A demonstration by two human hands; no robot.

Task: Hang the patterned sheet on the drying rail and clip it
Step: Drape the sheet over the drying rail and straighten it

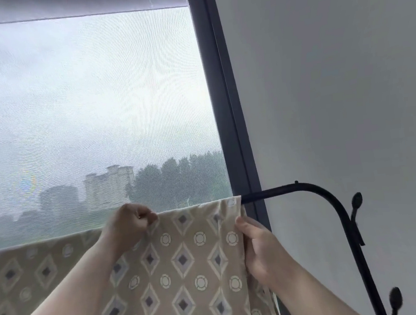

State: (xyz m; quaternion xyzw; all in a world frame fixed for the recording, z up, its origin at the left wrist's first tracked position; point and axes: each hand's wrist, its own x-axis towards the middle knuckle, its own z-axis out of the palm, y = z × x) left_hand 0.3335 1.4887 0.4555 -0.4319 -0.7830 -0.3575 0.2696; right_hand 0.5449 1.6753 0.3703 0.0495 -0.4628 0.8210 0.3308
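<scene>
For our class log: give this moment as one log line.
sheet draped over rail | left hand pinches top edge | right hand grips side edge

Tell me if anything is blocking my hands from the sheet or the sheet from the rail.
Nothing visible does. The patterned sheet already hangs over the drying rail; the left hand pinches its top edge, the right hand grips its side edge.

A single wide-angle view from the person's head looks forward and somewhat upward, very near the drying rail [283, 189] and the sheet [186, 268] draped over it; the window [87, 106] fills the left, the wall [333, 65] the right, verticals leaning
</scene>
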